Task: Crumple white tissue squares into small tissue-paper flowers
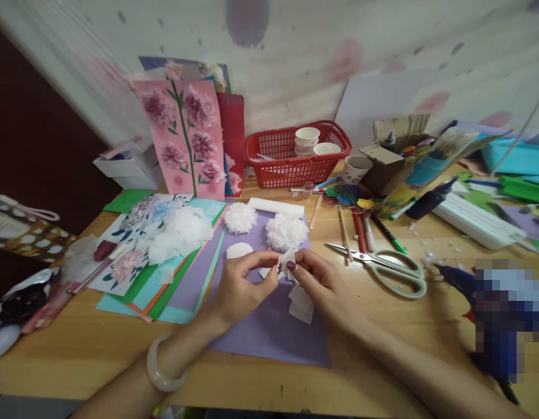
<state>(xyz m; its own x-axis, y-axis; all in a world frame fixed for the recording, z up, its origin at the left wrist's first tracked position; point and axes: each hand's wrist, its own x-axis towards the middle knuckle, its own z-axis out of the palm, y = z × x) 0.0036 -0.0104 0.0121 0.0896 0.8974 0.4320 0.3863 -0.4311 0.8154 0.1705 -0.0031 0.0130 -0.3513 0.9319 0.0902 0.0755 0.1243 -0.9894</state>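
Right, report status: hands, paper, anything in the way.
Left hand and right hand pinching white paper piece over purple sheet. Loose white squares beside right hand. Scissors nearby, apparently clear.

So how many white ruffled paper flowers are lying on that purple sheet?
2: a smaller flower near the far left corner of the purple sheet, and a larger flower to its right, in front of the white roll.

Light is dim and soft, edges stretch, and pixelation blots lower right.
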